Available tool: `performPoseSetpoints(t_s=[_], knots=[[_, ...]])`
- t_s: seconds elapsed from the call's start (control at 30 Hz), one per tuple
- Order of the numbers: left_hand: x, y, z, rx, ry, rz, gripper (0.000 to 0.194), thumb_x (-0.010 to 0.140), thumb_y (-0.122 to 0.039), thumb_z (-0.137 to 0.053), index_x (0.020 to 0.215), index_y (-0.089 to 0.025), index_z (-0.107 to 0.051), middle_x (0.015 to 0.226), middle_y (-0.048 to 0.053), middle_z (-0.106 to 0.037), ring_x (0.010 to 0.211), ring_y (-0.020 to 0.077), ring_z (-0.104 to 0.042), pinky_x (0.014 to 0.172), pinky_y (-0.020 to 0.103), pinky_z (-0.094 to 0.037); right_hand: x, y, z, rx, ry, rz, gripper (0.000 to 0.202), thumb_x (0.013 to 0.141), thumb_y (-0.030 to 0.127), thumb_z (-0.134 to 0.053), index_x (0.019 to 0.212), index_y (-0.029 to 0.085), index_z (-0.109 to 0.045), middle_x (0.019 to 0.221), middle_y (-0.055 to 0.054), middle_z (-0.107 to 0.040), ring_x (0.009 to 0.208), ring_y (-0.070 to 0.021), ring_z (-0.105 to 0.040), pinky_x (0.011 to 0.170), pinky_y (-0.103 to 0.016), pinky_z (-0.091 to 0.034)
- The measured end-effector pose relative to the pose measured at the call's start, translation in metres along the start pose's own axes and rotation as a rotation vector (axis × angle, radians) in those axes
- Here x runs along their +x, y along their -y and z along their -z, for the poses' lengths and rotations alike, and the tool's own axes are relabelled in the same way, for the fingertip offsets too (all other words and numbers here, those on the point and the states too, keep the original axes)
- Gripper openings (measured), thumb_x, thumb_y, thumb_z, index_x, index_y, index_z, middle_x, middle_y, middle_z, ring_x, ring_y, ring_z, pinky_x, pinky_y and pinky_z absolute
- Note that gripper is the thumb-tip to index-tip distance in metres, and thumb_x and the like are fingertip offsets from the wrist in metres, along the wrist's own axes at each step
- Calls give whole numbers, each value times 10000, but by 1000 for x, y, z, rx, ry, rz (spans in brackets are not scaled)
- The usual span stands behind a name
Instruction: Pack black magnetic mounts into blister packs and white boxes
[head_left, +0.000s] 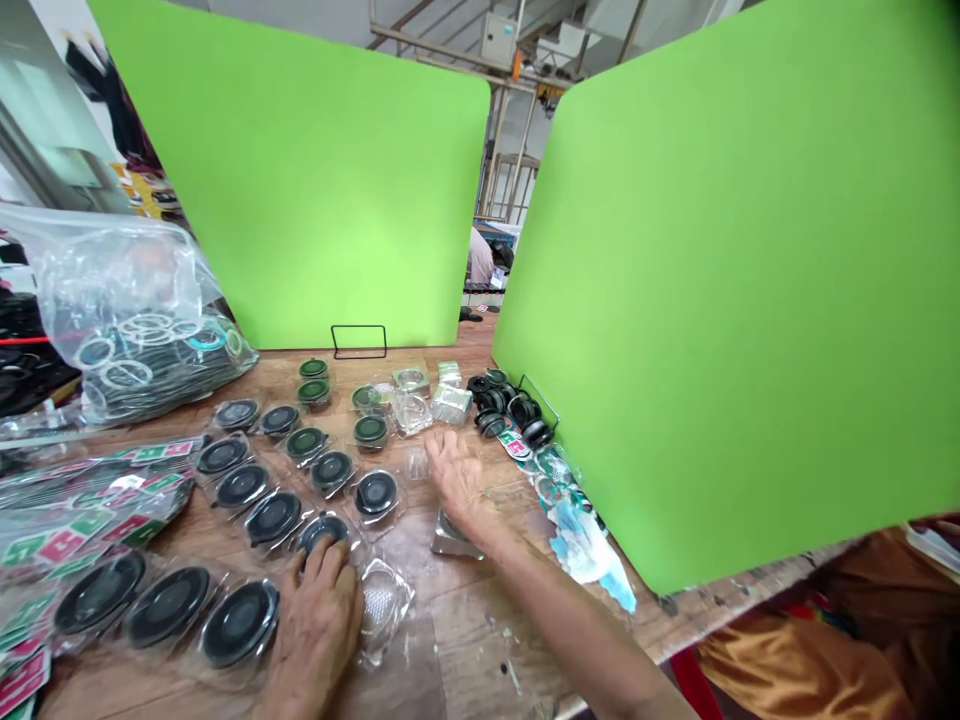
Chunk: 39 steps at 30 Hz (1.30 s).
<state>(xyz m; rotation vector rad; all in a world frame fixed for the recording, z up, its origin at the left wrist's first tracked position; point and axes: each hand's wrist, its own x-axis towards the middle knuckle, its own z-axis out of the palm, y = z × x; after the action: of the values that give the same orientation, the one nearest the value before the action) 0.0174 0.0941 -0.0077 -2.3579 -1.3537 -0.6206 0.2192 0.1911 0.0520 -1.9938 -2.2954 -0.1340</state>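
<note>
My left hand [319, 610] rests with curled fingers on a black round disc [324, 535] in clear plastic at the lower middle; whether it grips the disc is unclear. Farther forward, my right hand [454, 475] is over the table with its fingers bent down, beside a small clear plastic piece [418, 462]; its fingertips are blurred. A grey block [452, 538] lies partly under my right wrist. Just right of my left hand is a clear package with a perforated silver disc [382, 600]. Several packaged black discs [241, 622] lie in rows to the left.
Two green panels [322, 190] stand behind and at the right. Bagged rings [142, 350] and printed packets [97, 510] lie left. Black round parts [514, 408], clear stacked pieces [452, 403] and a blue-stained cloth [589, 550] are at the middle and right. Wire stand [359, 342] at back.
</note>
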Motion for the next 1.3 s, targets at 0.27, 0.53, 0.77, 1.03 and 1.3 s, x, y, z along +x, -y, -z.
performPoseSetpoints(t_s=[0.27, 0.53, 0.77, 1.03, 1.3], knots=[[1, 0, -2, -22, 29, 32, 118, 817, -183, -493, 734, -195, -577, 961, 91, -642, 1014, 278, -524, 844, 445, -349, -25, 5, -12, 103, 64, 287, 169, 881, 166, -480, 975, 181, -620, 1050, -97, -572, 1005, -220, -508, 836, -338, -440], [7, -15, 20, -91, -27, -9, 253, 850, -352, -514, 964, -139, -587, 986, 129, -616, 968, 272, -536, 838, 422, -368, -9, -19, -13, 261, 103, 169, 217, 909, 264, -465, 1018, 154, -617, 1084, -109, -580, 959, -206, -554, 792, -308, -429], [-17, -33, 16, -20, 24, -245, 204, 774, -310, -601, 949, -206, -614, 964, 66, -666, 934, 256, -565, 856, 405, -343, 25, -31, -34, 465, 181, 77, 140, 898, 213, -508, 914, 137, -624, 938, -41, -630, 838, -142, -598, 724, -273, -478], [-15, -22, 12, 42, -53, -273, 179, 794, -222, -494, 891, -168, -634, 875, 98, -680, 881, 283, -571, 810, 437, -358, 8, -49, -44, 448, 241, -109, 228, 911, 323, -533, 1012, 127, -593, 928, -32, -628, 761, -124, -615, 678, -296, -533], [-1, -19, 14, -5, -59, -234, 196, 802, -312, -530, 906, -180, -632, 931, 107, -671, 949, 295, -554, 836, 450, -361, 11, -143, -13, 40, -53, -397, 293, 933, 168, -417, 1187, 51, -504, 1194, -210, -524, 1165, -282, -444, 959, -483, -339]])
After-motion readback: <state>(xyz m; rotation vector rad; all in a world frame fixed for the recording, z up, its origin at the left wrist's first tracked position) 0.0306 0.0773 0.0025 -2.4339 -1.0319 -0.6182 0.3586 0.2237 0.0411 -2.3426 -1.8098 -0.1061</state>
